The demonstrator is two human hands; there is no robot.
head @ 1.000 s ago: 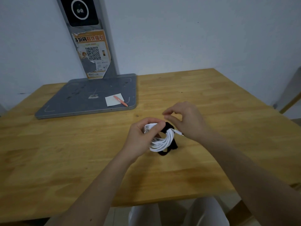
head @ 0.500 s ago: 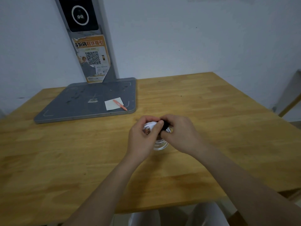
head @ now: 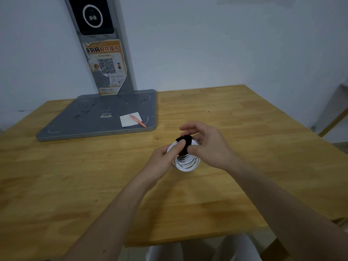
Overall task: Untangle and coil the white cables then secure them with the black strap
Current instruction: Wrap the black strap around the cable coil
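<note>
While both hands (head: 209, 147) pinch the black strap (head: 185, 143) round the coiled white cables (head: 188, 162) just above the bench (head: 244, 119), any slackened grip could let the loops spring loose.

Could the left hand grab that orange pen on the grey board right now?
Probably not right away. The left hand is busy pinching the black strap on the white cables. The orange pen lies uncovered on the grey board, with bare table between, so once it lets go, the way looks free.
</note>
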